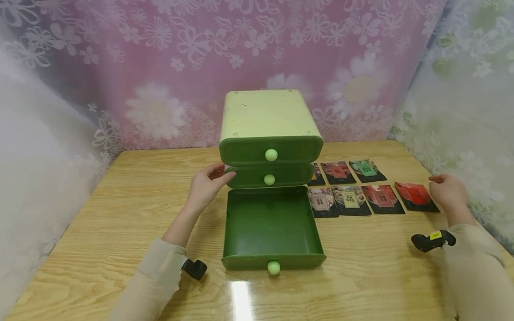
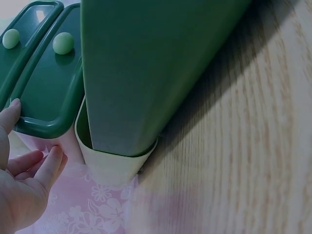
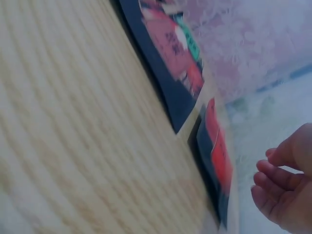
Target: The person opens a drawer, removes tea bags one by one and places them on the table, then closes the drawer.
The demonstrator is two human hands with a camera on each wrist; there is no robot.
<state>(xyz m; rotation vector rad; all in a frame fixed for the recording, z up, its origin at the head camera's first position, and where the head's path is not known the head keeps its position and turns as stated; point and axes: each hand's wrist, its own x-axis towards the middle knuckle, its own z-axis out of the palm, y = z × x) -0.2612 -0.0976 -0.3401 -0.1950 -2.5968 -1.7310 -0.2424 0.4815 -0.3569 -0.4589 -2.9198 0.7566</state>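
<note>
A small cream drawer unit (image 1: 265, 113) with green drawers stands at the middle of the table. Its bottom drawer (image 1: 271, 227) is pulled far out and holds nothing visible. My left hand (image 1: 206, 185) is at the unit's left side. In the left wrist view, its thumb touches the edge of the middle drawer (image 2: 48, 83) and the fingertips rest near the side. My right hand (image 1: 451, 196) hovers just right of a red-and-black packet (image 1: 415, 196), fingers loosely bent and holding nothing. That packet lies flat, apart from the hand.
Several dark packets with coloured labels lie in two rows right of the unit, among them a green one (image 1: 366, 169) and a pink one (image 1: 383, 198). The unit partly hides the leftmost ones. Floral cloth (image 1: 180, 67) hangs behind and at both sides of the wooden table (image 1: 132, 200).
</note>
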